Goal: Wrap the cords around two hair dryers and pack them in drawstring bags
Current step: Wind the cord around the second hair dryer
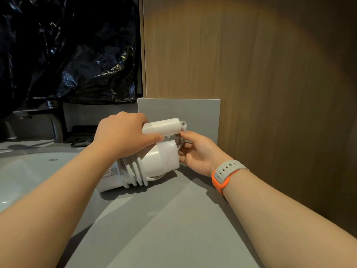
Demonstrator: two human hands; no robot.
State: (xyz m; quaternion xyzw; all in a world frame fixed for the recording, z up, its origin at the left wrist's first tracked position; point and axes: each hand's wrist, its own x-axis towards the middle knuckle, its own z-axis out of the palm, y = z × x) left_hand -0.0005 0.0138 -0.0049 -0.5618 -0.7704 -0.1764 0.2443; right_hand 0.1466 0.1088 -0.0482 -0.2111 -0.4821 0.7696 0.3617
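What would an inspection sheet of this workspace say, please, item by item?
Surface: grey counter; the dryer lies on it.
Job's things: one white hair dryer, its handle folded; second dryer and bags: nothing seen.
Clutter: dark flat item by the faucet; cannot tell what it is.
Hands: left hand grips the handle; right hand is at the hinge end, its grasp hidden.
Cables: cord coiled around the dryer.
Surroundings: sink at left, black plastic sheet above it, wood panel behind.
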